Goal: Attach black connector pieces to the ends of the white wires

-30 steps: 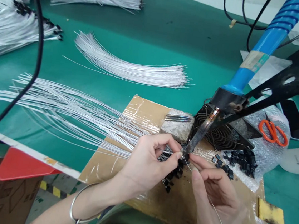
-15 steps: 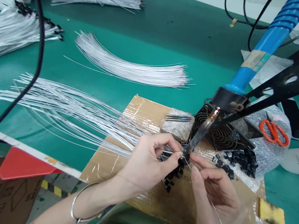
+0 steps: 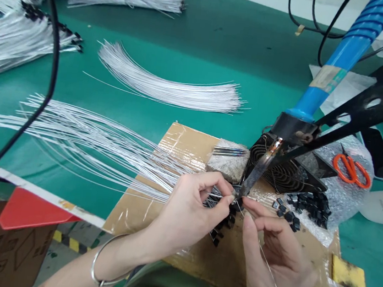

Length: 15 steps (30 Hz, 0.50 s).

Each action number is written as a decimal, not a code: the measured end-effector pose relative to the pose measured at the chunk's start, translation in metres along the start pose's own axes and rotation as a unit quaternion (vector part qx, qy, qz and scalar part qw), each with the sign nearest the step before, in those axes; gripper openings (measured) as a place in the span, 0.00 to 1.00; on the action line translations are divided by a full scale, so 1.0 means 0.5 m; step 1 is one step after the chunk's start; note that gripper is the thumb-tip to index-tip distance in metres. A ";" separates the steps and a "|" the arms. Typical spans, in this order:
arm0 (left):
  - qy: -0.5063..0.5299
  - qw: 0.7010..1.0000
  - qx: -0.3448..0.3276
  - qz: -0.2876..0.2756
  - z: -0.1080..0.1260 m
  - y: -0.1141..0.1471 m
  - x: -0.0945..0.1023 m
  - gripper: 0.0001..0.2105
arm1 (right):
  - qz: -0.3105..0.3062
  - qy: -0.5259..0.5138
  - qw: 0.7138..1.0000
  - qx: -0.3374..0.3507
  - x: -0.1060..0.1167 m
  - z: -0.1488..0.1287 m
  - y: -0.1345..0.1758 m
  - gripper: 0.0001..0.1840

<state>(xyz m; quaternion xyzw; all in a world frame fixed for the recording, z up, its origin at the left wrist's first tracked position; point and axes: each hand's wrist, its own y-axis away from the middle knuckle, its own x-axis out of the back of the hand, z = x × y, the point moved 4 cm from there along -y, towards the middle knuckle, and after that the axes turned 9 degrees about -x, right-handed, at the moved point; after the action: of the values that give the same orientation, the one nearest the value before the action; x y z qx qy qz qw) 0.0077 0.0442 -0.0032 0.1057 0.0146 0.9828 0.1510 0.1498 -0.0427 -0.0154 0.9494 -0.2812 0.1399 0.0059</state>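
Observation:
My left hand [image 3: 193, 208] pinches a thin white wire [image 3: 218, 195] between thumb and fingertips, its end at the soldering iron's tip. The soldering iron [image 3: 335, 77], with a blue handle, is clamped in a black stand [image 3: 361, 114] and points down to the left. My right hand [image 3: 274, 249] is closed round a thin strand of solder wire [image 3: 271, 274], which reaches up to the iron's tip. What exactly meets there is too small to make out. Under my left hand, wires with black ends [image 3: 216, 235] lie on the cardboard [image 3: 155, 215].
White wires [image 3: 102, 135] fan out leftward; a cut bundle [image 3: 173, 86] lies behind. Around the iron are a wrapped block [image 3: 225, 166], a black fan [image 3: 278, 169], small black caps [image 3: 312, 208], orange scissors [image 3: 351, 168] and a yellow sponge [image 3: 349, 275]. A black cable [image 3: 54, 54] hangs at left.
My right hand's thumb has shifted slightly left, and the solder wire beside it bends a little differently. My left hand and the iron stay in place.

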 end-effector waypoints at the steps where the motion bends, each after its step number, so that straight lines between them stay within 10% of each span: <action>1: -0.001 1.000 -0.005 0.001 0.000 0.001 0.001 0.07 | -0.001 0.001 1.000 0.003 0.000 0.001 -0.001 0.09; 15: -0.001 1.000 0.000 0.003 -0.002 0.000 -0.003 0.07 | 0.005 0.022 0.999 0.039 0.001 0.005 -0.003 0.08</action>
<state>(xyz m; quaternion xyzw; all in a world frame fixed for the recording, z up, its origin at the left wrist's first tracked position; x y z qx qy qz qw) 0.0090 0.0437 -0.0046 0.1065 0.0141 0.9831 0.1485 0.1518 -0.0420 -0.0173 0.9441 -0.2802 0.1720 -0.0257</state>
